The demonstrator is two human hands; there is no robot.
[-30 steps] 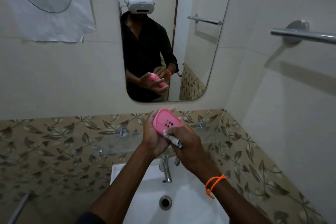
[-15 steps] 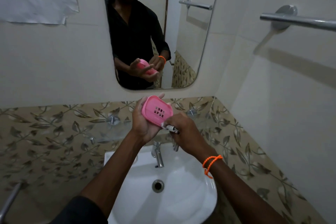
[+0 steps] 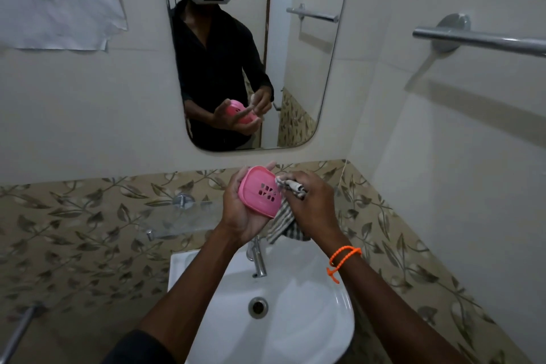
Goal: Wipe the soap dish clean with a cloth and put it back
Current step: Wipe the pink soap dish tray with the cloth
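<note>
2 bare hands meet above a white basin (image 3: 310, 331), in front of a leaf-patterned tile band (image 3: 88, 216). Left hand (image 3: 240, 213) cradles the pink soap dish (image 3: 260, 196) from below and behind, its fingers curled round the far rim and the thumb along the near left edge; the dish is held tilted, well above the basin, with its perforated face turned toward the camera. Right hand (image 3: 313, 204) grips a bunched striped cloth (image 3: 285, 223), fingers closed around the wad, and presses the upper end of the cloth against the right edge of the dish, beside the drain holes; the loose remainder of the cloth hangs below the hand, just above the chrome tap (image 3: 258, 260). An orange bracelet (image 3: 344, 257) circles the right wrist. Below the tap lies the drain (image 3: 258, 307). Behind the hands, a clear glass shelf (image 3: 180, 220) projects from the tiled wall. A wall mirror (image 3: 307, 47) above reflects the person, in a dark shirt and a white headset, holding the dish and cloth. At upper right a metal towel bar (image 3: 478, 40) is fixed to the side wall; at upper left a white sheet (image 3: 62, 0) bearing a drawn circle hangs on the wall.
</note>
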